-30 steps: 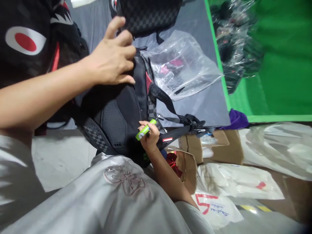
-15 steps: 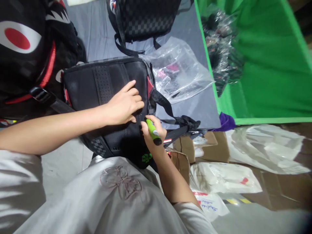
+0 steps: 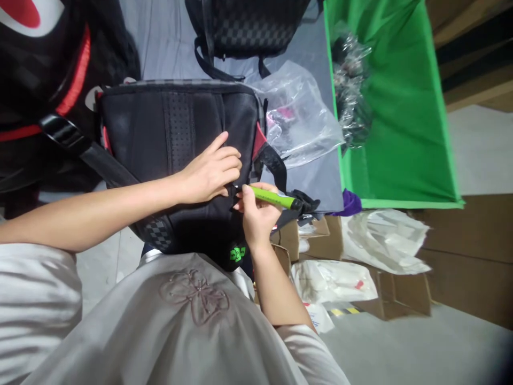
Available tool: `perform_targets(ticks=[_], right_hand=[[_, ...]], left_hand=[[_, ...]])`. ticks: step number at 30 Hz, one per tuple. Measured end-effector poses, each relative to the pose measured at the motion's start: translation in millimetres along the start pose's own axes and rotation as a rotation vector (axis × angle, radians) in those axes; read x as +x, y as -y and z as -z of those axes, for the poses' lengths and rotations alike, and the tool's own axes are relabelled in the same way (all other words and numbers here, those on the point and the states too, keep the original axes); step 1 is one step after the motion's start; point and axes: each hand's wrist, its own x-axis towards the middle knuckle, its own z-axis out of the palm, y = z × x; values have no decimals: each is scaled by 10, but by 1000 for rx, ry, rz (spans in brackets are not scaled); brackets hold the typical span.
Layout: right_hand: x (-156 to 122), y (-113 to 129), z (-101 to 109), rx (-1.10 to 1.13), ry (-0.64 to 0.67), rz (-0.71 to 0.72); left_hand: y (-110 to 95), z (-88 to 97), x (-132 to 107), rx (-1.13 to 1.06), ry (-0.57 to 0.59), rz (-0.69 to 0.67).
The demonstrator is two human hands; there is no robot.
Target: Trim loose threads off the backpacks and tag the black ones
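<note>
A black backpack (image 3: 132,123) with checkered trim and red corner tabs lies in front of me, its padded back facing up. My left hand (image 3: 214,170) rests on that panel with its fingers extended, pressing the fabric. Between the fingers of my right hand (image 3: 260,211) is a lime-green marker pen (image 3: 274,197). Its tip points left at the panel beside my left fingertips, and its black end points right. Whether the tip touches the fabric I cannot tell. Below my right wrist, a small green print (image 3: 238,253) shows on the backpack.
A large black bag with red trim (image 3: 76,75) stands at left. Behind the backpack are another checkered bag (image 3: 252,27) and a clear plastic bag (image 3: 308,117) on a grey cloth (image 3: 160,43). A green bin (image 3: 401,133) holds plastic-wrapped items; cardboard boxes (image 3: 404,291) sit below.
The marker has turned from pointing steeply up the panel to lying nearly level, tip leftward. My left hand stays on the panel. The view has shifted slightly.
</note>
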Motion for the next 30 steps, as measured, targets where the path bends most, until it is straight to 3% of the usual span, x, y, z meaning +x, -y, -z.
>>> perform_targets(ticks=[10, 18, 30], right_hand=[[6, -92, -38, -150, -23, 114], [33, -55, -46, -178, -36, 163], [63, -70, -4, -243, -13, 155]], left_hand=[[-3, 1, -22, 2, 29, 11], [-8, 6, -9, -117, 57, 92], [-11, 8, -2, -44, 75, 80]])
